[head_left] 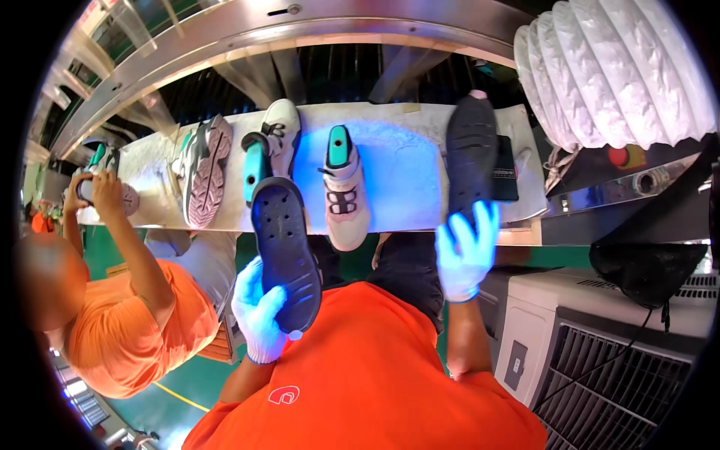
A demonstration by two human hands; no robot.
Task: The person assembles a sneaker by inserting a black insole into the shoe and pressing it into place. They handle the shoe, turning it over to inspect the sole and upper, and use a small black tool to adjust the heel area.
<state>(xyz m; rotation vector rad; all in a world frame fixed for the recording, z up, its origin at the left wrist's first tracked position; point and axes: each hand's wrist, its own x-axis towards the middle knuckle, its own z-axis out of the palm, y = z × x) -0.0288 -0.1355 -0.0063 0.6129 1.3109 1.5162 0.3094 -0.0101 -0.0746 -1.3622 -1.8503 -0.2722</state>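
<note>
My left hand [259,311], in a white glove, is closed round the lower end of a dark shoe sole [283,244]. The sole tilts upward, its holed face toward me. At the right, my gloved right hand [469,251] grips the near end of another dark sole [471,154], raised over the bench; its fingers partly cover that end. Between the two soles a pale shoe upper [347,214] on a teal shoe last [340,147] rests at the bench's near edge. Behind the left sole are a second teal last [255,172] and a pale shoe [283,135].
A pink-soled shoe [208,172] leans farther left on the white bench [401,199]. Beside the right sole lies a black flat object [505,169]. A co-worker in orange [150,315] handles a shoe at the left. A ribbed white duct [615,75] hangs above right.
</note>
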